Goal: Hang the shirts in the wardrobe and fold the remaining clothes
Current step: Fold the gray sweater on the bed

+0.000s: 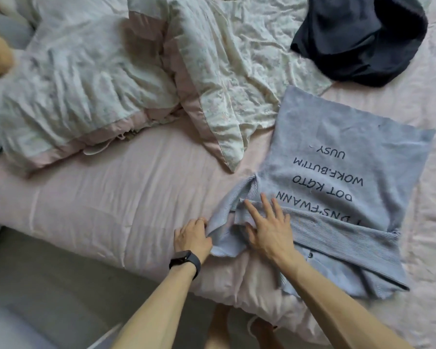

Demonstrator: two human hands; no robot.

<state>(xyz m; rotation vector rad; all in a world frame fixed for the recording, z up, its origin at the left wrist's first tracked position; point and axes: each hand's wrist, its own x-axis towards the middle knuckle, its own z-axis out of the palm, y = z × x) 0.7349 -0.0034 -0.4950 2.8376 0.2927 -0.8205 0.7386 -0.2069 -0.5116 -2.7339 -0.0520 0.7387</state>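
Two hands are working on one pale blue shirt (337, 147), which is lying flat on the pink sheet (98, 197) just right of the duvet (212, 71), its far corner almost touching the duvet's pointed tip. The left hand (191, 235), wearing a dark wristband (185, 258), is curling its fingers round a bunched fold of striped sleeve (222, 222) on the side nearest the duvet. The right hand (267, 227) is lying open with fingers spread, pressing down on a striped band of cloth folded across the shirt's near end.

The fabric is looking thin, light and limp. It is wrinkling wherever it is being pinched, so it is likely to sag and slide out of any fold not pinned down. The seams, the cuff and the folded edges seem the best places to take hold, with a flat palm holding the rest against the soft mattress. Small buttons are showing near the person, and these probably want keeping inside the fold.

The printed lettering is reading upside down from the person's side, so the collar end is probably pointing toward the person and the hem away, roughly along the duvet's right edge. The long axis is running near to far, tilted slightly. A dark garment (360, 39) is lying crumpled farther off, to the right of the duvet.
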